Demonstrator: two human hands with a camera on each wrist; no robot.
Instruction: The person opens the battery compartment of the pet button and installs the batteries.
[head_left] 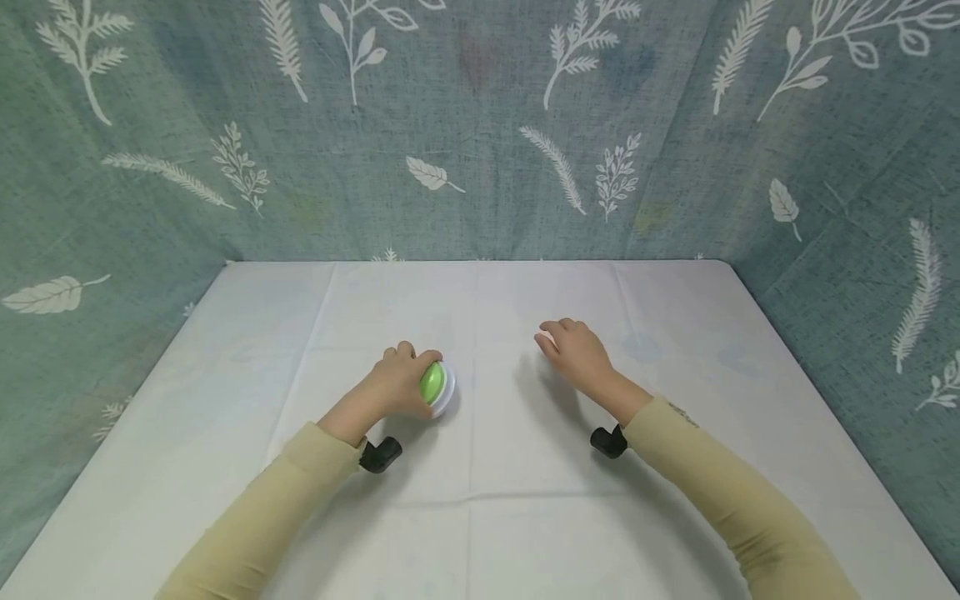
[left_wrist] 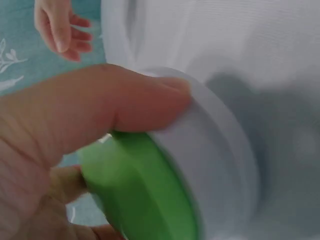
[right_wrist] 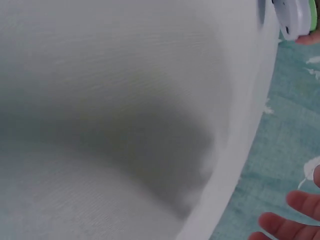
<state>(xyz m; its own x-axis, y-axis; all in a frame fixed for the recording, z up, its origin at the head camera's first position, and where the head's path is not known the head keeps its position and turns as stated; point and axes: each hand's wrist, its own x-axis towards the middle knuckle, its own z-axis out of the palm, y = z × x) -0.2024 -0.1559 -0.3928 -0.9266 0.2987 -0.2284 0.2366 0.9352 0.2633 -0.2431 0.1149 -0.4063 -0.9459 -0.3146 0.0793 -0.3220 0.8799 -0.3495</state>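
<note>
A round push button with a green domed top and a white base is in my left hand, left of the table's middle. In the left wrist view my thumb lies across the white rim of the push button, and other fingers reach round its far side. The button is tilted on edge, its green dome toward my palm. To the right, my right hand hovers over the table, holding nothing, with its fingers loosely bent. The right wrist view catches the button's white underside at the top right corner.
A white cloth with fold creases covers the table. Green-blue curtains with white leaf prints stand behind it and along both sides. Each wrist carries a small black camera, one at the left cuff and one at the right.
</note>
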